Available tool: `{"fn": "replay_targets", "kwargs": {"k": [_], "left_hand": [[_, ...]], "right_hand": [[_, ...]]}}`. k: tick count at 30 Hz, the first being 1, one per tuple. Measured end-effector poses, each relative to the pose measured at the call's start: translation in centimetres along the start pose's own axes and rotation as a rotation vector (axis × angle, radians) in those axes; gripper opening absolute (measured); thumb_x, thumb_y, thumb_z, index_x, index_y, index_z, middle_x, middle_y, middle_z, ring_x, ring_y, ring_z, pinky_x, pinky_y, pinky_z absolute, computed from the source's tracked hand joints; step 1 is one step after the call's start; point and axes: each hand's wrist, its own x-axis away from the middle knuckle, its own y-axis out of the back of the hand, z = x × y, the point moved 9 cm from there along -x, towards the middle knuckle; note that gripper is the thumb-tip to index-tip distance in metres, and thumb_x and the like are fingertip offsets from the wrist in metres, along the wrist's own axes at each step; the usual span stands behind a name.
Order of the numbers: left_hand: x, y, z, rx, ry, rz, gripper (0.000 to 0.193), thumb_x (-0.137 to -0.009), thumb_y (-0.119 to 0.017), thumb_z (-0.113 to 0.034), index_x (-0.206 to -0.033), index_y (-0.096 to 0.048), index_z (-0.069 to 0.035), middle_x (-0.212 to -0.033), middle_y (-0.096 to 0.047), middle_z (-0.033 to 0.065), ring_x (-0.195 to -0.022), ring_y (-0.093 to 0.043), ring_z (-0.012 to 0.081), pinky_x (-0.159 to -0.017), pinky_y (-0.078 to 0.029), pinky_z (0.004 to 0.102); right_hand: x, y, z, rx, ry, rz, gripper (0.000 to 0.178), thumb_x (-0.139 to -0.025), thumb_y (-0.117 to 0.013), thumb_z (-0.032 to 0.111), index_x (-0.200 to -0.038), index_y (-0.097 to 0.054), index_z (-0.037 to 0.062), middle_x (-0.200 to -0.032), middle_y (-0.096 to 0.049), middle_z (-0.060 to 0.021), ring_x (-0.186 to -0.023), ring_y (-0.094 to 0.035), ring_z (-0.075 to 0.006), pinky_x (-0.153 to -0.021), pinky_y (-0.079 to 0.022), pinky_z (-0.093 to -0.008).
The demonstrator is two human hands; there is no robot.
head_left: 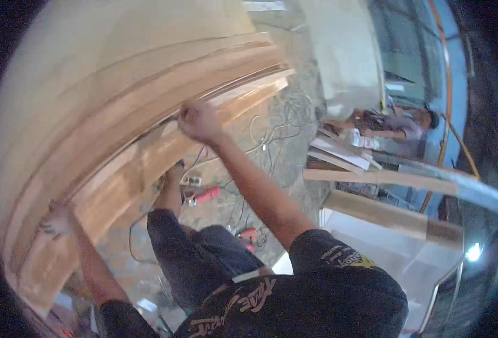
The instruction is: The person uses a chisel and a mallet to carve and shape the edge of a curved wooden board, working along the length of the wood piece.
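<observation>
Long, brown wooden boards (147, 101) lie edge to edge along a large pale panel (119, 45), running from lower left to upper middle. At the lower left end, my left hand (60, 219) rests on the near boards, its fingers spread and somewhat blurred. My right hand (201, 121) is closed in a fist over a narrow gap between the boards, farther along. Whatever its fingers hold, if anything, is hidden. My knees and shorts (198, 253) are beside the boards' near side.
A red-handled power tool (204, 196), a socket block (191, 181) and tangled cables (260, 141) lie on the grey floor. Another red tool (248, 234) is near my legs. To the right are stacked boards (339, 155), a white-panelled wooden frame (389, 211) and another person (401, 127).
</observation>
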Motion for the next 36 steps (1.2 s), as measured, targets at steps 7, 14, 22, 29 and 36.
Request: {"fn": "replay_targets", "kwargs": {"k": [7, 14, 22, 29, 36], "left_hand": [[-1.2, 0.2, 3.3, -0.043, -0.312, 0.312, 0.049, -0.107, -0.046, -0.044, -0.137, -0.061, -0.007, -0.142, -0.059, 0.0161, -0.133, -0.054, 0.0333, -0.114, -0.041, 0.0415], [-0.5, 2.2, 3.1, -0.226, 0.052, 0.310, 0.054, -0.093, -0.056, -0.066, -0.104, -0.080, -0.018, -0.097, -0.077, 0.0123, -0.100, -0.072, 0.0337, -0.092, -0.052, 0.0413], [-0.4, 4.1, 0.0, -0.361, -0.053, 0.243, 0.055, -0.095, -0.053, -0.061, -0.083, -0.077, -0.013, -0.083, -0.075, 0.0110, -0.088, -0.072, 0.0299, -0.102, -0.040, 0.0438], [-1.0, 4.2, -0.7, -0.370, -0.104, 0.227, 0.049, -0.096, -0.053, -0.056, -0.093, -0.079, -0.014, -0.106, -0.075, 0.0087, -0.110, -0.064, 0.0243, -0.105, -0.035, 0.0484], [-0.5, 5.7, -1.0, -0.282, -0.201, 0.047, 0.045, -0.091, -0.063, -0.058, -0.103, -0.079, -0.017, -0.113, -0.067, 0.0041, -0.115, -0.057, 0.0272, -0.107, -0.032, 0.0536]], "right_hand": [[3.7, -1.3, 3.0, -0.114, 0.020, -0.033, 0.008, -0.077, -0.073, 0.008, -0.086, -0.071, 0.0070, -0.075, -0.065, -0.0083, -0.066, -0.067, -0.0186, -0.062, -0.054, -0.0328], [1.6, -7.0, 13.4, -0.082, 0.117, 0.026, 0.016, -0.077, -0.072, 0.020, -0.079, -0.066, 0.0058, -0.071, -0.067, -0.0152, -0.067, -0.068, -0.0339, -0.066, -0.055, -0.0427], [-6.4, -9.2, 14.9, -0.055, 0.125, 0.103, 0.019, -0.075, -0.072, 0.020, -0.075, -0.066, 0.0020, -0.066, -0.065, -0.0154, -0.062, -0.068, -0.0209, -0.064, -0.055, -0.0352], [-11.5, -12.1, 13.7, -0.030, 0.019, 0.246, 0.033, -0.073, -0.071, 0.037, -0.080, -0.069, 0.0050, -0.073, -0.069, -0.0170, -0.071, -0.070, -0.0371, -0.069, -0.057, -0.0450], [-14.4, -14.2, 12.9, -0.033, -0.059, 0.382, 0.034, -0.074, -0.069, 0.039, -0.080, -0.068, 0.0048, -0.076, -0.071, -0.0173, -0.074, -0.071, -0.0379, -0.071, -0.057, -0.0462]]}}
